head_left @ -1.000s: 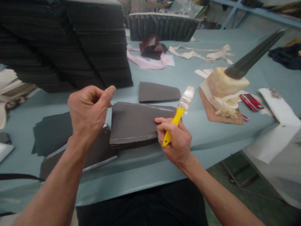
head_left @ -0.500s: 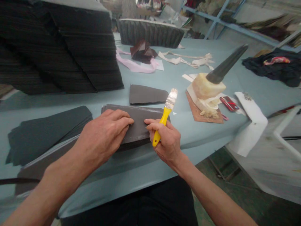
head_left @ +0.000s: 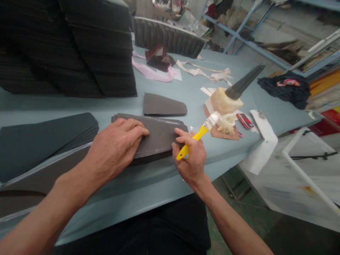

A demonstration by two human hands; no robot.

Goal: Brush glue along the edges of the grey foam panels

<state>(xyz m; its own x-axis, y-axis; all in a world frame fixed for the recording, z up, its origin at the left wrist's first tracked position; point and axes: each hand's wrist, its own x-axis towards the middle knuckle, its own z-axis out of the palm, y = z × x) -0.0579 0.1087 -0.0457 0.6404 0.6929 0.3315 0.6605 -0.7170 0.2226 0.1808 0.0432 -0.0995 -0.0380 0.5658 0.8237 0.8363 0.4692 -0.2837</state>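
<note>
While the left hand (head_left: 114, 145) rests bunched on a pile (head_left: 159, 136), green sheets (head_left: 45, 141) lie fanned to its left, showing no white. Nearer, beside the same hand, grey sheets (head_left: 71, 159) carry white along their edges, so these look coated there. Beyond the left hand stand black stacks (head_left: 106, 60), where no coating shows.

The pile lies between the two hands, which are apart. White streaks mark its far and near edges; the top looks coated along these at least in part, its middle mostly bare. Whether the left fingers pinch a sheet, and how many sheets are left to coat, cannot be told. Beyond the gap between the hands, a small stack (head_left: 164, 104) has no white on top.

The right hand (head_left: 191, 152) is closed around a brush (head_left: 200, 133), white bristles pointing away, its fingertips at the pile's right end. Beyond it to the right, a pale block (head_left: 221, 101) sits on a board (head_left: 225, 134), with a dark cone (head_left: 245, 81) rising from it; whether the block is a container, or holds anything, is unclear.
</note>
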